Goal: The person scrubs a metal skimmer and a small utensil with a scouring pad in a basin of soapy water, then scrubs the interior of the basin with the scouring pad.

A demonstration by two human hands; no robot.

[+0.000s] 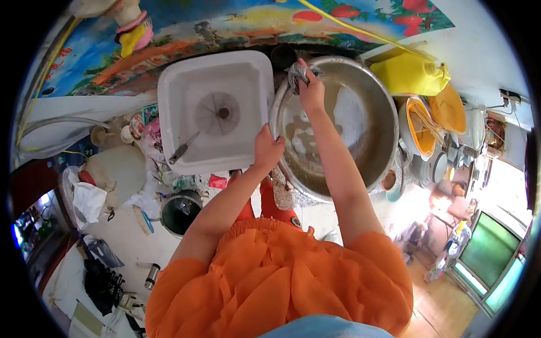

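Note:
A large round metal basin (378, 147) with soapy water in its bottom sits right of a white square sink (167, 107). My left hand (269, 147) is closed around the basin's left rim, close to the sink's right edge. At the basin's far left rim, my right hand (311, 93) presses a silvery grey scouring pad (295, 76) against the metal; its fingers are wrapped around the pad and partly hidden. A knife (183, 149) with a dark handle lies across the sink's near left corner.
A yellow jug (411, 74) stands behind the basin on the right. Further right is a white bucket (407, 121) with an orange strainer (421, 129). A dark bucket (181, 213) and a brush (143, 219) are on the floor at left. A hose (67, 120) runs along the left wall.

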